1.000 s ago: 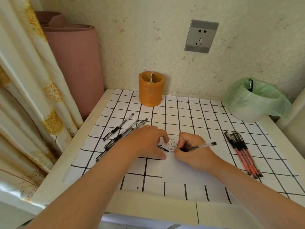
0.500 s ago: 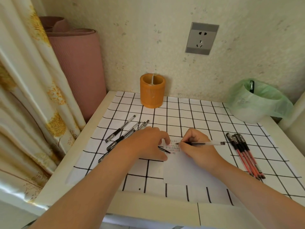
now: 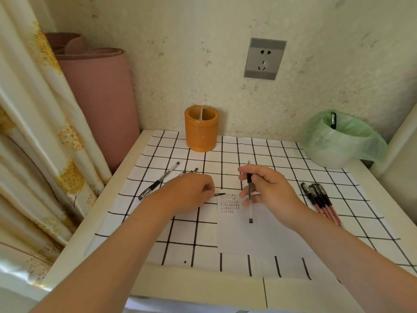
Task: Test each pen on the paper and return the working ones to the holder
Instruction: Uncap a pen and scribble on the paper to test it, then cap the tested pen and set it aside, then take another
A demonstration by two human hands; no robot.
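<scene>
Pale speckled wall with a grey socket [image 3: 265, 58] backs a small cream worktop [image 3: 198, 288] covered by a black-and-white gridded cloth [image 3: 270, 152]. At the middle, toward the front edge, lies the paper [image 3: 237, 236], with rows of small red and black marks at its top left. Half a second ago the right hand [image 3: 270, 188] was pressing the pen [image 3: 250, 197] to those marks. Now it has lifted the pen clear of the sheet and turned it, gripping the barrel between thumb and fingers, tip pointing toward the back edge. The left hand [image 3: 191, 193] rests just left of the paper, fingers curled round a slim dark cap [image 3: 220, 194], or so it appears. This pen's test looks finished; whether it wrote cannot be told. Capping probably comes next. The orange holder [image 3: 201, 132] stands at the back edge, left of middle. Black pens [image 3: 159, 184] lie toward the left edge, red pens [image 3: 320, 202] toward the right edge. A green-bagged bin [image 3: 338, 150] sits at the back right corner.
</scene>
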